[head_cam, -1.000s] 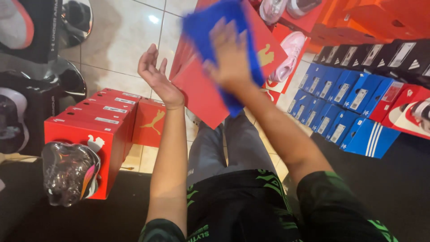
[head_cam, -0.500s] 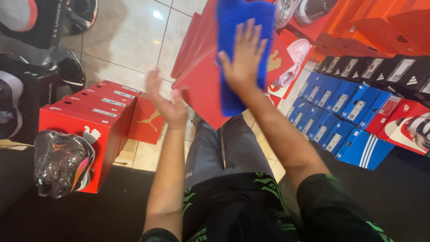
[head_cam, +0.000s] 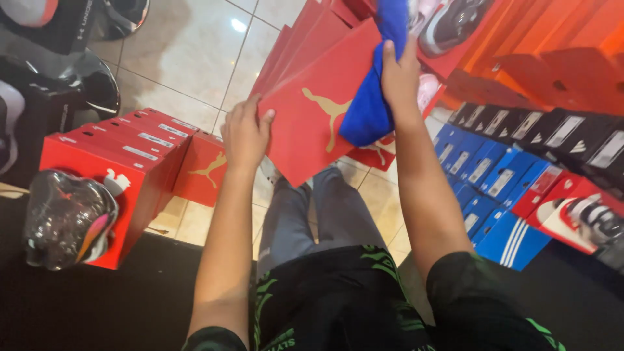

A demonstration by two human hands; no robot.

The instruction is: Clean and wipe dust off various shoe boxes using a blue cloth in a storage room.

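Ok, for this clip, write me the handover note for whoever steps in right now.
Left hand: grips the left edge of the red box lid, holding it tilted up.
Right hand: presses the blue cloth against the lid's face, near its right side.
Around: red boxes on the tiled floor at left, blue boxes at right.
Done: cloth is on the lid.
Left: cannot tell how much is wiped.

Blue boxes – black boxes – a plastic-wrapped shoe at left

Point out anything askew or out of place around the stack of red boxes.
The red cardboard lid sits tilted, steadied at its corner by the left hand while the right hand presses a blue cloth on it. A plastic-wrapped shoe leans outside the red boxes.
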